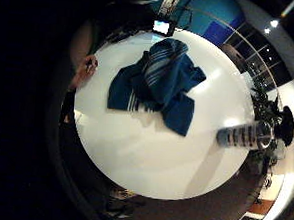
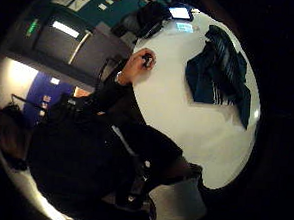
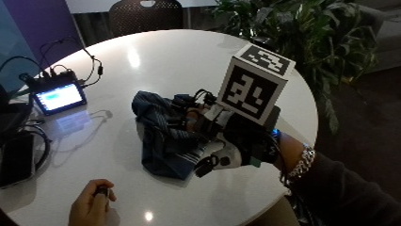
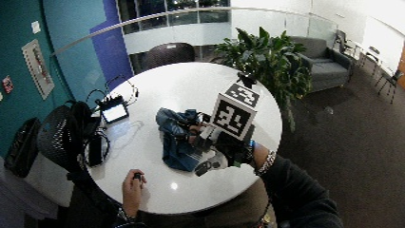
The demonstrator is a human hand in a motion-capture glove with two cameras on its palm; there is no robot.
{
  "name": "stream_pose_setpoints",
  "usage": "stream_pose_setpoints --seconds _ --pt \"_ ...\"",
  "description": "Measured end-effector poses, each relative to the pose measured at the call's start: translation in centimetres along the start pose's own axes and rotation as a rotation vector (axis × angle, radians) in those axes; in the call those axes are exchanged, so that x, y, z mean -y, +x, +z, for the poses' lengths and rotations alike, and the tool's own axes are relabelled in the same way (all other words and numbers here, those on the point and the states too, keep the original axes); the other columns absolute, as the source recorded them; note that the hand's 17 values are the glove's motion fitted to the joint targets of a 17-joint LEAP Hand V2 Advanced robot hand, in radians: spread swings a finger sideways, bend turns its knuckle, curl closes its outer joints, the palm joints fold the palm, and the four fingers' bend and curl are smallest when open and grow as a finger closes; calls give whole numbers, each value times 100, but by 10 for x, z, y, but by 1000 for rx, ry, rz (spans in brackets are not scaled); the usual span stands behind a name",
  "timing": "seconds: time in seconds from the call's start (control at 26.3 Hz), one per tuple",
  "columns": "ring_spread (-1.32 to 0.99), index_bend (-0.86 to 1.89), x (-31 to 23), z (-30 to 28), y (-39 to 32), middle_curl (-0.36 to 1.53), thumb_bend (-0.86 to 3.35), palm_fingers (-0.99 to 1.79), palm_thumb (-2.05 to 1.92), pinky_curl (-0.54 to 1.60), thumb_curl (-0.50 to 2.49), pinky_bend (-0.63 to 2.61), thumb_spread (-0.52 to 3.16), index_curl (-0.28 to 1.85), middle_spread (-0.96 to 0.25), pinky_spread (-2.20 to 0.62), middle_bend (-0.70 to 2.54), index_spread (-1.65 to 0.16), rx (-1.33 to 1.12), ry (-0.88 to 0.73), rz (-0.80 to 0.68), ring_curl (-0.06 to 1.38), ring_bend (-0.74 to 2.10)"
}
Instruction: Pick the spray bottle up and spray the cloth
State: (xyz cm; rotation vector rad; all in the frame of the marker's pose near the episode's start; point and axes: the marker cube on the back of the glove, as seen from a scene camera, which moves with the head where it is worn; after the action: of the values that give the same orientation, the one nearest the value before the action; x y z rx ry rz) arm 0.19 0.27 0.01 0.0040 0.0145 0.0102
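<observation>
A crumpled blue cloth (image 3: 160, 136) with pale stripes lies near the middle of the round white table (image 3: 188, 61). My gloved right hand (image 3: 235, 139) hovers over the cloth's right side, palm down, fingers relaxed and holding nothing. Both palm views look down on the cloth (image 1: 153, 85) (image 2: 219, 69) from above. The spray bottle (image 1: 245, 135), clear with a dark top, stands upright near the table's far edge by the plant, well apart from my hand. In the wide outside view the bottle (image 4: 246, 80) shows just beyond my hand.
The person's bare left hand (image 3: 91, 205) rests at the near table edge and holds a small dark object. A small lit screen (image 3: 60, 97) with cables sits at the left edge, beside a dark flat device (image 3: 15, 160). A leafy plant (image 3: 300, 28) stands behind the table.
</observation>
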Motion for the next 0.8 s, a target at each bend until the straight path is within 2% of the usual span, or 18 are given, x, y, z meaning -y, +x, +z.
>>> stream_pose_setpoints --seconds 0.27,0.8 --pt "-12 28 -7 1 2 10 9 31 25 13 10 29 69 16 -12 19 19 -40 -26 3 22 10 24" --pt "-15 24 -6 4 10 18 2 30 31 21 17 28 95 25 -15 25 18 -48 -34 5 38 16 23"
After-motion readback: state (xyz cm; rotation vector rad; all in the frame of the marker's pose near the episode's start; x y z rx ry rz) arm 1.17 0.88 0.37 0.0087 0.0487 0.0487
